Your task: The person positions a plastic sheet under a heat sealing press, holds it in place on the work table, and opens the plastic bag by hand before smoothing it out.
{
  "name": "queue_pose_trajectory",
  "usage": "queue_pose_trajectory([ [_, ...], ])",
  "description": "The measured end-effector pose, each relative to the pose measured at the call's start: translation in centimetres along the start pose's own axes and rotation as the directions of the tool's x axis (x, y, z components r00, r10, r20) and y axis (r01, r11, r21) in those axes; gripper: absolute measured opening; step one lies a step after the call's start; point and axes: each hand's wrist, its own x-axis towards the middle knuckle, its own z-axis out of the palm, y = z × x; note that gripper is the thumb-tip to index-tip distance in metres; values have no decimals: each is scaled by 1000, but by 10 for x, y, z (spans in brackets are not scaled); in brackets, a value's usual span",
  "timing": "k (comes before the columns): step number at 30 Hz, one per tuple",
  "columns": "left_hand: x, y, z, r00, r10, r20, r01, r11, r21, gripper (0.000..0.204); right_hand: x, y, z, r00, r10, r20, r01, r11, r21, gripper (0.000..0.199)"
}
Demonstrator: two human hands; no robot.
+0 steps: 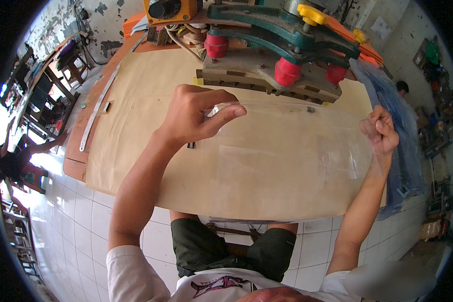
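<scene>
A thin clear plastic sheet (287, 146) stretches between my two hands above the tan-covered worktable (126, 151). My left hand (199, 113) has its thumb and fingers closed on the sheet's left edge. At the right end, my right hand (382, 132) pinches the sheet with curled fingers, partly seen through the plastic. Just beyond the sheet stands a green press (267, 35) with red cushions (287, 71) and a long metal lower block (267, 75). Where the sheet's far edge lies relative to that block is hard to make out.
Bluish clear plastic sheets (402, 151) hang over the table's right side. A metal ruler (98, 108) lies along the left edge. Behind the press are a yellow machine (168, 10) and orange stacks (370, 53). A stool (75, 68) stands on the tiled floor at left.
</scene>
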Motion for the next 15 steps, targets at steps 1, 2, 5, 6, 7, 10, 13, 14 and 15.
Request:
queue_pose_trajectory([
  [1, 0, 0, 0, 1000, 0, -5, 0, 1000, -9, 24, 0, 0, 0, 1000, 0, 0, 0, 1000, 1, 20],
  [2, 0, 0, 0, 1000, -1, -9, 1, 1000, -19, 23, 0, 0, 0, 1000, 5, -6, -5, 1000, -1, 20],
  [5, 0, 0, 0, 1000, 13, -20, -13, 1000, -9, 21, 0, 1, 2, 999, 10, -48, -9, 1000, 8, 20],
  [6, 0, 1, -2, 1000, 13, -20, -13, 1000, -9, 21, 0, 1, 3, 996, 10, -83, -9, 1000, 19, 21],
  [7, 0, 3, -5, 999, -37, 38, 37, 999, -4, 21, 0, 1, 3, 996, 11, -84, -9, 1000, 19, 21],
  [10, 0, 3, -6, 992, -78, 97, 77, 997, 14, 18, 0, 1, 4, 996, 4, -85, -2, 1000, 24, 20],
  [13, -1, 1, -6, 994, -55, 95, 52, 998, 30, 15, 0, 1, 3, 996, -6, -85, 8, 999, 32, 19],
  [14, -1, 1, -6, 995, -41, 91, 38, 999, 34, 14, 0, 1, 3, 997, -1, -79, 3, 1000, 28, 20],
  [15, -1, 1, -6, 995, -42, 91, 39, 999, 35, 14, 0, 1, 4, 997, 3, -74, -2, 1000, 24, 20],
])
